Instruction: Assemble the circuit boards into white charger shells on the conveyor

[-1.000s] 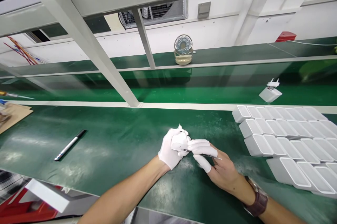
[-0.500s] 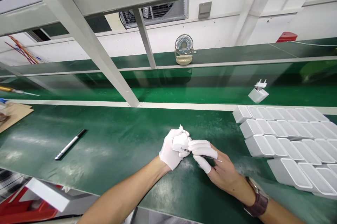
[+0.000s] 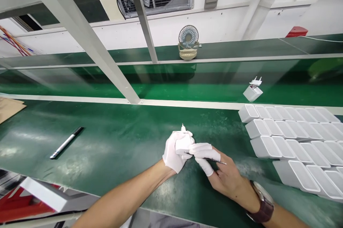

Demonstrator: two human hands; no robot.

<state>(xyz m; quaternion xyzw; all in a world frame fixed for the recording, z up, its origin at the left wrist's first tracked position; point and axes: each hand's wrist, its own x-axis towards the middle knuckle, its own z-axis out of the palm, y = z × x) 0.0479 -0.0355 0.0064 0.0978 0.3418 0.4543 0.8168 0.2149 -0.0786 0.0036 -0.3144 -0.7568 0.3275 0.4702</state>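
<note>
My left hand (image 3: 171, 151), in a white glove, is closed around a white power adapter housing (image 3: 183, 145). A plug piece with pins (image 3: 183, 127) shows at the housing's far end. My right hand (image 3: 211, 158), with white coverings on its fingers, pinches a thin dark tool that looks like tweezers (image 3: 214, 160). The tool's tip meets the near edge of the housing, and the right fingertips touch the housing's right side. Both hands are above the green work table (image 3: 120, 142). Fingers of the left hand beneath the housing are partly hidden.
Several rows of white housings (image 3: 289, 130) stand at the right. Behind them, an adapter with a loose plug (image 3: 253, 89) is on the green belt (image 3: 203, 90). A marker (image 3: 66, 143) lies at the left, near cardboard (image 3: 9, 109). A small fan (image 3: 188, 42) and a slanted post (image 3: 93, 46) stand beyond.
The view has shifted slightly, so the belt adapter, marker and fan appear moved. Both hands keep their grips, with the right fingers slightly farther left against the housing.
</note>
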